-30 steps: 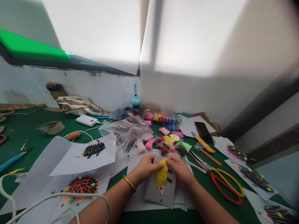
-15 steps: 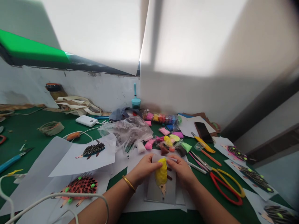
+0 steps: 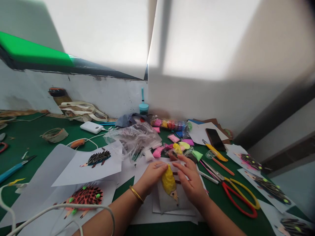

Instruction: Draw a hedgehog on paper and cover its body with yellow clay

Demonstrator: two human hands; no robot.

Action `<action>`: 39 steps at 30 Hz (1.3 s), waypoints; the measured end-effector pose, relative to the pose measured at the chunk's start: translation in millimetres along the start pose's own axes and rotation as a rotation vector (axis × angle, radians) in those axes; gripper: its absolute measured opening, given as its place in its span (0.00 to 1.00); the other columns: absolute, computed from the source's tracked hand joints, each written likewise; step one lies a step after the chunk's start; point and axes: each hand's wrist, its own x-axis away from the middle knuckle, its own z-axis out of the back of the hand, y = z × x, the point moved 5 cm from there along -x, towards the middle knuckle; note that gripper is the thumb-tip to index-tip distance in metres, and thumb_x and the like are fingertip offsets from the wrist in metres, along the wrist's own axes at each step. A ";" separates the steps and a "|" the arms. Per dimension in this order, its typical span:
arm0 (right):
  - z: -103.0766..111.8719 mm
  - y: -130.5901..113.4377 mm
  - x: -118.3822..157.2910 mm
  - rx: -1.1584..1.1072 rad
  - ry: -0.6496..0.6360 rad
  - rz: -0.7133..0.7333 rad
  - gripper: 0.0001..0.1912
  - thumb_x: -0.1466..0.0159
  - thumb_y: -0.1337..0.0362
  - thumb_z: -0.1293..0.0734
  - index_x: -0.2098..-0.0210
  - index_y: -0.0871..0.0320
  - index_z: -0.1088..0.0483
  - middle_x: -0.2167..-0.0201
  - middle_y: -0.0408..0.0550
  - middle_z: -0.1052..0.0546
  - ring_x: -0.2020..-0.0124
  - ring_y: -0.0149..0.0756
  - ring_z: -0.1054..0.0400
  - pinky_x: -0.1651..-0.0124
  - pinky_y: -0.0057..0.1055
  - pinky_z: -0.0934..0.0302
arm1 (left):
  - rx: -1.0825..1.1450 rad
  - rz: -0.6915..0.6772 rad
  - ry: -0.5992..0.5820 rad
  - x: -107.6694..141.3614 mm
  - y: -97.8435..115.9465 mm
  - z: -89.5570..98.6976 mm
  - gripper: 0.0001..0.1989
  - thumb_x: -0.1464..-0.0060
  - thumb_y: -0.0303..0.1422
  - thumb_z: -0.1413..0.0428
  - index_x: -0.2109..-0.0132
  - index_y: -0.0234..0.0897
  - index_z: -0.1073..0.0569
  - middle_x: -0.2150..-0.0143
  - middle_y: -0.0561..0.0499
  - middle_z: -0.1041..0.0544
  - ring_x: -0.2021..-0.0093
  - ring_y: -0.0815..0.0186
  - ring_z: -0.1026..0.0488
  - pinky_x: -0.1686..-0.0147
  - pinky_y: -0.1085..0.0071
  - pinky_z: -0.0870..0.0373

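A yellow clay hedgehog with a beige snout and dark brown legs lies on a small white card, head toward me. My left hand pinches the card at its upper left, thumb against the top of the yellow body. My right hand is spread over the card's right side, fingers apart beside the brown legs; whether its fingertips touch the card I cannot tell. Under the card lie more sheets of white paper.
Red-and-yellow scissors, a yellow cutter and a phone lie right. Bagged clay pieces and a plastic bag sit beyond my hands. A finished red hedgehog and white cable are left.
The card has tilted, swinging the hedgehog's snout to the right. My right hand has let go of the card's edge and opened its fingers. The left hand keeps its hold.
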 end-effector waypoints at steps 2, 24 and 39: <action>-3.1 -4.7 0.8 0.065 -0.060 0.055 0.18 0.33 0.62 0.41 0.47 0.48 0.27 0.35 0.47 0.39 0.33 0.50 0.50 0.34 0.54 0.54 | -0.002 -0.009 0.001 -0.3 -0.1 0.9 0.17 0.50 0.43 0.37 0.63 0.32 0.22 0.66 0.48 0.22 0.65 0.64 0.29 0.64 0.71 0.36; -10.0 1.5 1.2 0.052 -0.134 0.050 0.20 0.31 0.61 0.43 0.43 0.46 0.30 0.32 0.43 0.42 0.31 0.50 0.56 0.32 0.57 0.58 | 0.001 -0.013 0.009 -0.7 0.5 -0.2 0.15 0.49 0.42 0.38 0.64 0.32 0.23 0.66 0.49 0.22 0.65 0.64 0.29 0.64 0.71 0.36; -5.5 4.5 2.5 -0.029 -0.017 -0.016 0.23 0.33 0.60 0.40 0.39 0.49 0.36 0.34 0.48 0.39 0.33 0.50 0.49 0.34 0.54 0.53 | 0.049 0.010 0.069 -0.7 -0.4 4.4 0.16 0.52 0.42 0.35 0.64 0.32 0.23 0.66 0.48 0.22 0.65 0.63 0.28 0.63 0.70 0.35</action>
